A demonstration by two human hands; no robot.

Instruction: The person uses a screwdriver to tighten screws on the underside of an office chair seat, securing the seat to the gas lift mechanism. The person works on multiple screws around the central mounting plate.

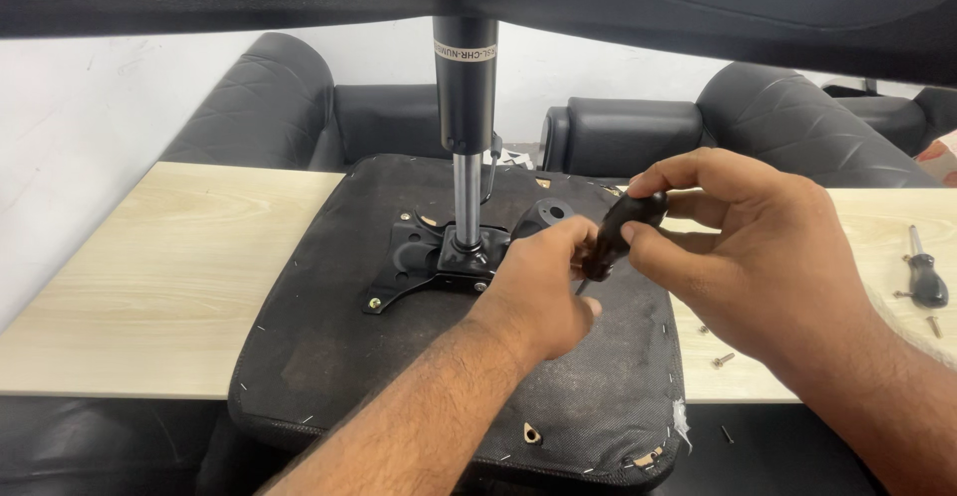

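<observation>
Black fabric, dusty and stapled along its edge, covers the underside of the seat (329, 356), which lies face down on the pale wooden desk (150, 267) and hangs over its near edge; it looks bulky and soft at the rim, stiff where the metal plate (419, 257) is fixed, so the plate or the column (466, 197) would likely give the firmest hold. Above the seat's middle, the left hand (538, 292) pinches the thin shaft of a screwdriver (620, 232), and the right hand (743, 247) is closed round its black handle, which looks smooth, hard and light. The tip is hidden behind the left fingers, so what it meets cannot be told. Loose screws (723, 359) and a second screwdriver (925, 282) lie to the right. Beyond, black sofas (279, 97); the column's top is cut off by a dark shape overhead.
</observation>
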